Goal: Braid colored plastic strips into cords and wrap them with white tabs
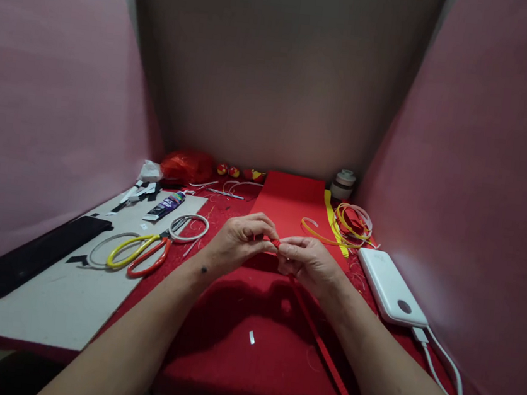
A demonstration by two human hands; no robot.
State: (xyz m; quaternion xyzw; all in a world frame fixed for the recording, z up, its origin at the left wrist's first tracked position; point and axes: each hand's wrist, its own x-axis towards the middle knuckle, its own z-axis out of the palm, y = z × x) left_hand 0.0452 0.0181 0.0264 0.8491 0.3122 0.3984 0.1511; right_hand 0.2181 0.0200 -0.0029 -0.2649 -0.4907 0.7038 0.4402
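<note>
A red cord (323, 351) runs up over the red-covered tabletop (215, 369), right of a small pale scrap (252, 337), to the left hand (242, 241) and right hand (307, 261), fingertips nearly meeting, both pinched closed on it. Beyond lies a red sheet (292, 197); a lidded jar (343, 185) stands farthest, at right.

Left wall (48, 84) pinkish, right wall (496, 160) likewise; far wall (277, 78) grey, darker up top. Red-covered counter (219, 370) between. Light dim.

Red-covered table (207, 356): pale board (55, 310), red sheet (289, 200), white power bank (389, 285) (plug (419, 335) attached).
</note>
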